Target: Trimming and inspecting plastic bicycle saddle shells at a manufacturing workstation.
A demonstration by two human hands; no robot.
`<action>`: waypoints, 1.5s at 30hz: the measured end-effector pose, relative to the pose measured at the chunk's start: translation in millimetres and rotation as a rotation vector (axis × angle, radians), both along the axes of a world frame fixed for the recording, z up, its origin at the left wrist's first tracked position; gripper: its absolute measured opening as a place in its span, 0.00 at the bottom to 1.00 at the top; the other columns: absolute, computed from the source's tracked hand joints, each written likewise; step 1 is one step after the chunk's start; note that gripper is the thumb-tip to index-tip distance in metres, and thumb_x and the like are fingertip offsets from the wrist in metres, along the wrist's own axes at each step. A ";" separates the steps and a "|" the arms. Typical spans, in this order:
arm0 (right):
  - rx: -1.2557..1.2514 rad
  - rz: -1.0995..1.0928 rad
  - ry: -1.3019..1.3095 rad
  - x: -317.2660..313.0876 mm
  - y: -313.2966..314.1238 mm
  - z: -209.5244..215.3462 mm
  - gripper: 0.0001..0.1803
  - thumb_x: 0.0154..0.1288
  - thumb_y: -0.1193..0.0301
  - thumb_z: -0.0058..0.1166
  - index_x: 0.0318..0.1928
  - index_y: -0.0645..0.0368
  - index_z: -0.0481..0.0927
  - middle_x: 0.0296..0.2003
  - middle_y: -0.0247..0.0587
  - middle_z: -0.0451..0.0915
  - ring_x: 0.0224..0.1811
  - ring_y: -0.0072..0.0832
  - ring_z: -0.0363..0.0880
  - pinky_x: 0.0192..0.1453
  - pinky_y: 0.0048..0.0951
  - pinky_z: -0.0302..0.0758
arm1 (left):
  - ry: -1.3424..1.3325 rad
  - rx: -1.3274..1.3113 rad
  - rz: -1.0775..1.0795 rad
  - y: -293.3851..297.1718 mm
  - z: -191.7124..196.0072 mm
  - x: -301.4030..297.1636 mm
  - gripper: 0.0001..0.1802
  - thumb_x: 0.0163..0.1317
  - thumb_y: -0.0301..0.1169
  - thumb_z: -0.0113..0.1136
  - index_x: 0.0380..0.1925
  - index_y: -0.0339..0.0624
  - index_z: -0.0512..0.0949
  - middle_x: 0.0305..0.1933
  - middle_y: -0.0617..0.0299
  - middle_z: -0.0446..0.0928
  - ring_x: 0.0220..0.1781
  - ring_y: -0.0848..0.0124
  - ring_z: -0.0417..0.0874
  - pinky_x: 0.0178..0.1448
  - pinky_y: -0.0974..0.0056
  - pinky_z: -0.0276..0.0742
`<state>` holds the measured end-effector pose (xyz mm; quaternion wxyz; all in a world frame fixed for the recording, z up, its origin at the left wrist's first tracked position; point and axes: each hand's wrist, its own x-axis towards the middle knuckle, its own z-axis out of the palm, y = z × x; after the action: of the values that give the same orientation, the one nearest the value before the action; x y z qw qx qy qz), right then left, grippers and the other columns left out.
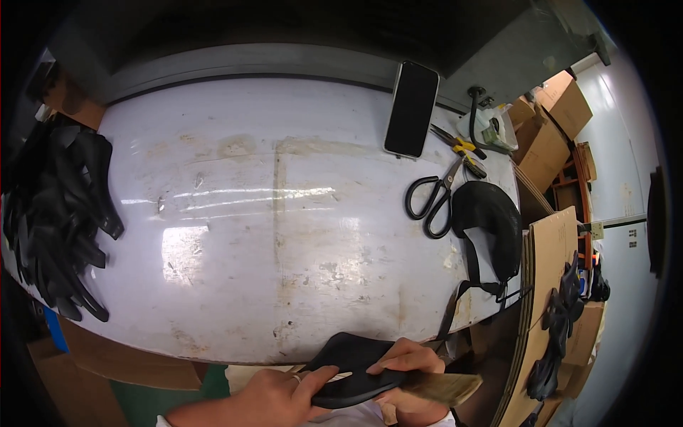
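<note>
Fingers of the left hand (274,398) and of the right hand (407,364) are closed on a black, saddle-shaped piece (347,350), gripping it from either side at the near edge of the table. Between the two sets of fingertips, a slot in the piece shows pale. Just right of the right fingers, a tan, flat-ended object (447,388) sticks out; it is blurred, so it may be a brush, and how it is held is hard to tell. Ahead of both hands spreads the stained white table (356,292). Beyond the right fingers, toward the right, lies a black strapped item (498,217), with black-handled scissors (447,183) just beside it. Well to the left of the left fingers sits a heap of dark pieces (60,213). Farther ahead on the right side are yellow-handled pliers (464,144), then a dark-screened phone (411,110).
</note>
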<state>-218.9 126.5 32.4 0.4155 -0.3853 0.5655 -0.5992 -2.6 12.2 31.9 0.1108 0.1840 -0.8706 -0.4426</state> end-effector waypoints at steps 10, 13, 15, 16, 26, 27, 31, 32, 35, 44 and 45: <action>-0.034 0.100 0.636 -14.1 -1.3 16.9 0.38 0.37 0.54 0.85 0.47 0.59 0.81 0.38 0.48 0.85 0.40 0.37 0.85 0.45 0.34 0.81 | -0.146 -0.301 -0.237 -3.9 33.6 -31.5 0.30 0.65 0.38 0.60 0.61 0.24 0.73 0.19 0.57 0.77 0.16 0.66 0.78 0.21 0.61 0.73; -0.077 0.048 0.703 -19.5 9.7 8.3 0.25 0.41 0.64 0.84 0.41 0.59 0.88 0.40 0.42 0.86 0.39 0.34 0.87 0.43 0.29 0.83 | -0.086 -0.056 -0.228 -13.6 36.0 -41.2 0.26 0.64 0.34 0.57 0.57 0.24 0.76 0.18 0.59 0.77 0.15 0.68 0.77 0.18 0.62 0.72; -0.036 0.019 0.636 -18.2 16.7 5.1 0.25 0.40 0.64 0.84 0.40 0.58 0.87 0.39 0.41 0.86 0.38 0.33 0.87 0.42 0.29 0.83 | -0.231 -0.097 -0.435 -18.7 35.2 -48.1 0.33 0.64 0.45 0.66 0.63 0.33 0.74 0.25 0.60 0.81 0.20 0.66 0.83 0.18 0.61 0.75; 0.003 -0.012 0.570 -16.3 19.7 4.4 0.25 0.39 0.64 0.84 0.38 0.58 0.87 0.38 0.41 0.86 0.37 0.32 0.87 0.42 0.29 0.82 | -0.227 -0.093 -0.437 -15.5 34.3 -49.1 0.33 0.64 0.45 0.66 0.63 0.33 0.74 0.25 0.60 0.81 0.20 0.66 0.83 0.18 0.61 0.75; 0.075 -0.102 0.486 -6.6 20.2 12.1 0.33 0.40 0.44 0.82 0.30 0.60 0.83 0.31 0.42 0.83 0.33 0.30 0.82 0.40 0.29 0.76 | -0.086 -0.287 -0.046 18.5 40.3 -46.1 0.23 0.70 0.33 0.59 0.58 0.28 0.78 0.32 0.54 0.80 0.24 0.71 0.80 0.25 0.66 0.75; 0.073 -0.072 0.494 -6.9 14.7 14.1 0.34 0.40 0.43 0.82 0.30 0.61 0.83 0.31 0.42 0.83 0.33 0.30 0.82 0.39 0.29 0.76 | -0.051 -0.175 -0.042 11.4 44.6 -44.8 0.22 0.72 0.34 0.59 0.60 0.28 0.78 0.39 0.51 0.82 0.30 0.68 0.84 0.30 0.65 0.79; -0.009 -0.047 0.576 -9.2 -9.8 16.5 0.35 0.50 0.42 0.75 0.38 0.64 0.83 0.35 0.46 0.84 0.35 0.34 0.83 0.40 0.32 0.78 | 0.122 -0.148 0.041 -5.1 27.7 -47.3 0.33 0.70 0.45 0.60 0.68 0.34 0.71 0.27 0.54 0.82 0.20 0.62 0.83 0.18 0.59 0.76; -0.044 -0.057 0.560 -4.5 -13.5 22.4 0.34 0.55 0.43 0.72 0.42 0.64 0.82 0.37 0.48 0.85 0.36 0.35 0.84 0.42 0.33 0.79 | 0.110 -0.166 0.059 -12.6 30.7 -36.6 0.33 0.70 0.45 0.60 0.68 0.34 0.71 0.27 0.54 0.82 0.20 0.62 0.83 0.18 0.59 0.76; -0.514 -0.014 0.464 3.9 -8.3 28.6 0.20 0.66 0.57 0.66 0.46 0.61 0.79 0.35 0.51 0.84 0.31 0.38 0.86 0.40 0.38 0.84 | -0.173 0.252 -0.117 -46.3 59.5 -20.1 0.27 0.73 0.45 0.57 0.62 0.37 0.77 0.21 0.50 0.80 0.19 0.56 0.83 0.24 0.55 0.79; -1.137 0.753 0.209 22.6 -65.1 40.6 0.11 0.67 0.74 0.53 0.25 0.59 0.75 0.25 0.48 0.81 0.26 0.43 0.83 0.38 0.47 0.85 | -0.269 0.164 -0.219 -52.1 54.0 -20.5 0.28 0.71 0.46 0.57 0.64 0.41 0.78 0.17 0.49 0.80 0.19 0.51 0.83 0.25 0.53 0.79; -1.137 0.753 0.206 22.5 -65.9 42.3 0.11 0.67 0.74 0.53 0.25 0.59 0.75 0.25 0.48 0.81 0.26 0.43 0.83 0.38 0.47 0.85 | -0.259 0.155 -0.222 -50.7 50.9 -20.4 0.28 0.70 0.45 0.57 0.64 0.40 0.77 0.18 0.49 0.80 0.19 0.51 0.83 0.25 0.53 0.79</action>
<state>-196.4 60.5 74.7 0.2728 -0.7687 0.0277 -0.5778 -23.0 -38.5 82.9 -0.0661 0.1504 -0.8558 -0.4906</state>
